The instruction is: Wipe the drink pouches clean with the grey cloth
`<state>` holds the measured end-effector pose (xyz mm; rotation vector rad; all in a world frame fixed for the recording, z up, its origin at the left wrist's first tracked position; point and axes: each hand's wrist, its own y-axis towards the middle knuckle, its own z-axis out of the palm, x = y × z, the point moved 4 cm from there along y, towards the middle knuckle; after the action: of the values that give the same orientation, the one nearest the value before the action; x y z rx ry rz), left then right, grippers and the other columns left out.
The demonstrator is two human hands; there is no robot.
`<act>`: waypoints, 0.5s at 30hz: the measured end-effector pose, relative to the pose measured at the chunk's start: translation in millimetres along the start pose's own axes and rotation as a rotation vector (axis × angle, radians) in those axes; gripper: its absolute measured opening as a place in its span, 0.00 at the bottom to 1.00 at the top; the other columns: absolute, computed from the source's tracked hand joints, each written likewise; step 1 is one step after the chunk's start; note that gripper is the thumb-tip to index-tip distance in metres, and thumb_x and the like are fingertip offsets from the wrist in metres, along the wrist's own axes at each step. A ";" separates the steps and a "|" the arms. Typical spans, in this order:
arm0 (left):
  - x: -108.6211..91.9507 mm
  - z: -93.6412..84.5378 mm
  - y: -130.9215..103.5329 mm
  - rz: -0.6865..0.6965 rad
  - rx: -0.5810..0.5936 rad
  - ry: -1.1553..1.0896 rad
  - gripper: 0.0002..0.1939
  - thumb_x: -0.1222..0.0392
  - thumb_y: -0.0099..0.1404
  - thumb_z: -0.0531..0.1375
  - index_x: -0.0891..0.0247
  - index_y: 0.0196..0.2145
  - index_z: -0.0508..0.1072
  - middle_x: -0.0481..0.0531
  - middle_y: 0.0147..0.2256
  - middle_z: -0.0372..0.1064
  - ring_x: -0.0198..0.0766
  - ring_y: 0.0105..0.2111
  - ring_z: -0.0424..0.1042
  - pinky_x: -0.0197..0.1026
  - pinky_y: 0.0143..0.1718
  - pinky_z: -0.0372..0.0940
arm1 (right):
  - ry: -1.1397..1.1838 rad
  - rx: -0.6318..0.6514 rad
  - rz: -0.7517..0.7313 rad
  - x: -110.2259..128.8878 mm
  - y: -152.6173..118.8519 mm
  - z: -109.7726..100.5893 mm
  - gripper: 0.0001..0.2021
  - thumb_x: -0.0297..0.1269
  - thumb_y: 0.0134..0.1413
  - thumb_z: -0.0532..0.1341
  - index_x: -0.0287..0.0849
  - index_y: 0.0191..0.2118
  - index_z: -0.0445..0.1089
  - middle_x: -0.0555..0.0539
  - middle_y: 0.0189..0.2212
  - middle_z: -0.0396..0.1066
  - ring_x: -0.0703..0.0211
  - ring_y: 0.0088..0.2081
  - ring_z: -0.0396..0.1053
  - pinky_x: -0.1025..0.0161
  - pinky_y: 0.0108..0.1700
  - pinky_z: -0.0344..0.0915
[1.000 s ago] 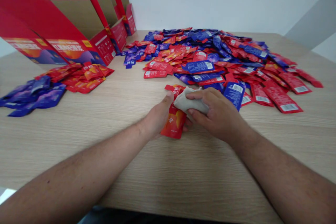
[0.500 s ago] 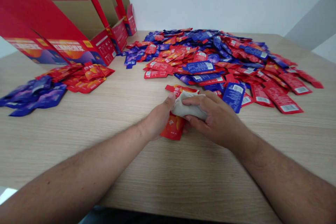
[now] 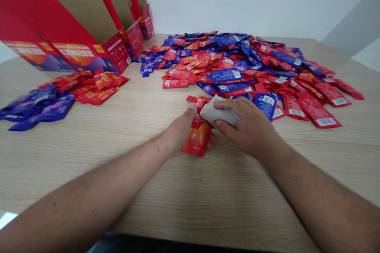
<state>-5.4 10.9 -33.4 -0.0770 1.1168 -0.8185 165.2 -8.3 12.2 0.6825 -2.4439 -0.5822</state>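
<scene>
My left hand [image 3: 181, 129] is closed around a red pouch [image 3: 197, 136] with orange fruit printed on its front, thumb along the left edge and fingertips showing past the right edge. In my right hand [image 3: 245, 124] is a folded pale grey cloth [image 3: 219, 114], pinched between thumb and fingers. The cloth's left end lies at the pouch's upper right edge; whether it touches the pouch I cannot tell. Just beyond my right hand lies a blue pouch [image 3: 265, 104] with a barcode, at the near side of a large heap of red and blue pouches [image 3: 225, 63].
Open red cardboard boxes [image 3: 80, 53] stand in a row at the back left. In front of them lie a small pile of red pouches [image 3: 96, 87] and a pile of blue pouches [image 3: 41, 104]. All rest on a wood-grain table [image 3: 208, 201] against a white wall.
My right hand has drawn the cloth slightly to the right, uncovering more of the red pouch's printed front. My left hand keeps its hold on the pouch.
</scene>
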 end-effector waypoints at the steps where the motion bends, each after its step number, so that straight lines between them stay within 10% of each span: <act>1: -0.3 0.0 0.0 0.005 -0.012 -0.003 0.40 0.34 0.80 0.38 0.69 0.45 0.78 0.62 0.29 0.79 0.42 0.24 0.78 0.41 0.27 0.74 | 0.013 0.013 -0.011 1.2 -0.2 0.4 0.18 0.37 0.63 0.65 0.44 0.57 0.75 0.38 0.49 0.79 0.40 0.51 0.77 0.44 0.51 0.75; 15: -2.2 -0.1 -2.1 0.025 0.094 0.086 0.45 0.24 0.75 0.43 0.71 0.51 0.77 0.63 0.31 0.81 0.44 0.25 0.79 0.41 0.27 0.71 | -0.028 -0.049 0.060 -17.4 5.6 -7.0 0.17 0.39 0.62 0.65 0.48 0.55 0.76 0.40 0.49 0.80 0.40 0.50 0.77 0.42 0.51 0.74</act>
<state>-7.1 10.8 -30.8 0.0512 1.1567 -0.8567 180.1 4.2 14.0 0.5836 -2.4582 -0.6296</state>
